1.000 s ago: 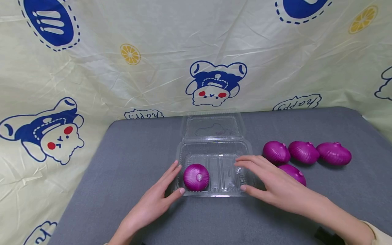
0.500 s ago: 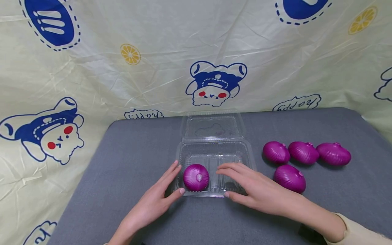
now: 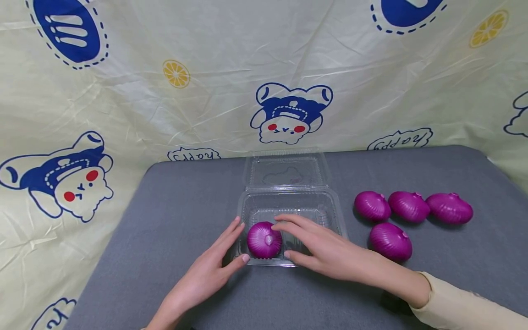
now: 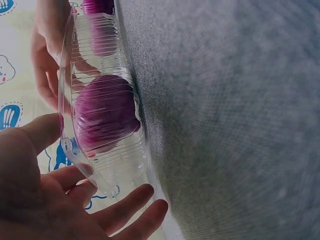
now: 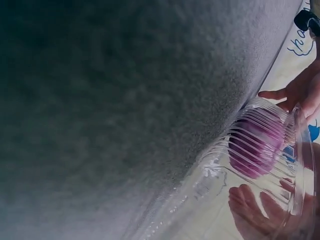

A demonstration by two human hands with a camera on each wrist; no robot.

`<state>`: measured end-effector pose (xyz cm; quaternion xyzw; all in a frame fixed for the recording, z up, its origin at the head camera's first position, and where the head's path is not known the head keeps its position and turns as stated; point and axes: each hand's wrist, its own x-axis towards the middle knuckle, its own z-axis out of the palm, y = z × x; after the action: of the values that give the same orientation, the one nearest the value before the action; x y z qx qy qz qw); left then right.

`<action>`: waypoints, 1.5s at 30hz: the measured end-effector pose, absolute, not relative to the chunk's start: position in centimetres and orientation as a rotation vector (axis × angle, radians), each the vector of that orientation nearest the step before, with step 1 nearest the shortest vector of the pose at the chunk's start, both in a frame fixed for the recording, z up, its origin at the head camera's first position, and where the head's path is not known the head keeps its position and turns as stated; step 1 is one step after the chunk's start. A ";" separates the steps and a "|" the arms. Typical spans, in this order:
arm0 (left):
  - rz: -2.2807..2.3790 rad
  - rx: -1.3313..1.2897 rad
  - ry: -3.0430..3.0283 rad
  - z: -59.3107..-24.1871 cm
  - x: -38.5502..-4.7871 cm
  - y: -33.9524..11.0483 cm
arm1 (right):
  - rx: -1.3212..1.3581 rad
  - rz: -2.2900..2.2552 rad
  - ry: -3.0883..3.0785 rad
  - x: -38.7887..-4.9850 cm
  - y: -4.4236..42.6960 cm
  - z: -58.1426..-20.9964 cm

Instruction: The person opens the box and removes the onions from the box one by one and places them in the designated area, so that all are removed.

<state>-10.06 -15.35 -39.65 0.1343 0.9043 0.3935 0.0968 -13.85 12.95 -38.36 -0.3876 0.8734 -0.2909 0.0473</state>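
A purple onion (image 3: 264, 240) sits in the front left of a clear plastic clamshell box (image 3: 330, 201), whose lid (image 3: 284, 169) lies folded back behind it. My left hand (image 3: 208, 270) rests at the box's left rim, fingers spread and fairly straight. In the left wrist view the same onion (image 4: 106, 112) shows through the ribbed wall, with the left thumb and fingers (image 4: 127, 207) around the corner. Over the box's right part is my right hand (image 3: 321, 250), its fingertips close to the onion's right side; whether they touch it I cannot tell. Nothing is gripped.
To the right of the box, several more purple onions lie on the grey table (image 3: 185, 206): a back row including one onion (image 3: 449, 208), and a single onion (image 3: 390, 241) in front. A printed cloth (image 3: 214, 110) hangs behind the table.
My right hand has moved left, from the box's right rim to beside the onion inside. The left hand, box and onions have kept their places.
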 end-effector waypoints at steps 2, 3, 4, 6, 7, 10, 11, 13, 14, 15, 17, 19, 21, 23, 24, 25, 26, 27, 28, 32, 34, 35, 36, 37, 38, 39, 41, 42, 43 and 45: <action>1.169 0.394 2.672 -39.6 -10.1 -15.3 | -1.167 -0.873 2.665 -14.0 12.7 -38.3; 1.168 0.394 2.672 -39.6 -10.1 -15.3 | -1.164 -0.863 2.665 -14.1 12.5 -38.3; 1.170 0.394 2.671 -39.6 -10.1 -15.4 | -1.160 -0.854 2.665 -14.2 12.3 -38.2; 1.165 0.395 2.674 -39.6 -10.1 -15.4 | -1.153 -0.833 2.666 -14.3 12.0 -38.2; 1.164 0.396 2.675 -39.6 -10.1 -15.4 | -1.150 -0.829 2.664 -14.4 11.8 -38.2; 1.159 0.403 2.681 -39.6 -10.0 -15.5 | -1.144 -0.833 2.652 -14.8 11.3 -38.3; 1.158 0.406 2.684 -39.6 -10.1 -15.5 | -1.146 -0.840 2.646 -14.9 11.1 -38.4; 1.158 0.411 2.684 -39.6 -10.1 -15.4 | -1.149 -0.855 2.631 -15.1 10.7 -38.6; 1.157 0.414 2.685 -39.6 -10.1 -15.4 | -1.148 -0.861 2.627 -15.2 10.6 -38.6; 1.158 0.416 2.686 -39.6 -10.1 -15.4 | -1.152 -0.865 2.622 -15.3 10.4 -38.6; 1.160 0.420 2.687 -39.6 -10.1 -15.4 | -1.156 -0.880 2.610 -15.4 10.2 -38.6; 1.162 0.424 2.688 -39.6 -10.1 -15.4 | -1.166 -0.885 2.600 -15.6 9.9 -38.7; 1.168 0.427 2.686 -39.6 -10.1 -15.4 | -1.177 -0.889 2.585 -15.8 9.7 -38.7; 1.170 0.429 2.684 -39.6 -10.0 -15.4 | -1.176 -0.900 2.565 -16.0 9.5 -38.8; 1.172 0.432 2.685 -39.6 -10.0 -15.5 | -1.168 -0.906 2.555 -16.1 9.4 -38.9; 1.172 0.433 2.684 -39.6 -10.0 -15.5 | -1.158 -0.912 2.548 -16.1 9.3 -38.9; 1.171 0.435 2.687 -39.6 -10.0 -15.5 | -1.142 -0.920 2.542 -16.2 9.3 -38.9; 1.174 0.443 2.691 -39.6 -10.0 -15.5 | -1.127 -0.926 2.539 -16.3 9.3 -39.0; 1.170 0.446 2.694 -39.6 -10.0 -15.5 | -1.114 -0.933 2.537 -16.3 9.2 -39.0; 1.161 0.450 2.701 -39.6 -10.0 -15.6 | -1.081 -0.933 2.546 -16.4 9.0 -39.1; 1.156 0.443 2.699 -39.6 -10.0 -15.6 | -1.061 -0.921 2.560 -16.4 8.9 -39.1; 1.158 0.440 2.697 -39.5 -10.0 -15.7 | -1.052 -0.916 2.565 -16.4 8.9 -39.1; 1.157 0.437 2.698 -39.5 -10.0 -15.7 | -1.041 -0.914 2.569 -16.3 8.8 -39.1; 1.155 0.434 2.697 -39.5 -10.0 -15.7 | -1.032 -0.910 2.575 -16.4 8.7 -39.1; 1.154 0.431 2.698 -39.5 -10.0 -15.7 | -1.023 -0.912 2.580 -16.4 8.7 -39.1; 1.152 0.424 2.697 -39.5 -10.0 -15.7 | -1.007 -0.910 2.581 -16.4 8.7 -39.1; 1.149 0.415 2.694 -39.6 -10.0 -15.6 | -0.985 -0.909 2.586 -16.4 8.7 -39.2; 1.146 0.411 2.693 -39.6 -10.1 -15.6 | -0.971 -0.910 2.587 -16.5 8.7 -39.2; 1.145 0.406 2.691 -39.6 -10.1 -15.5 | -0.957 -0.912 2.591 -16.5 8.8 -39.2; 1.145 0.401 2.688 -39.6 -10.1 -15.5 | -0.924 -0.911 2.603 -16.4 8.9 -39.2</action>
<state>-10.10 -15.46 -39.60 0.1355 0.9072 0.3864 0.0961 -16.45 8.91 -39.17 -0.3156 0.8889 -0.3110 0.1163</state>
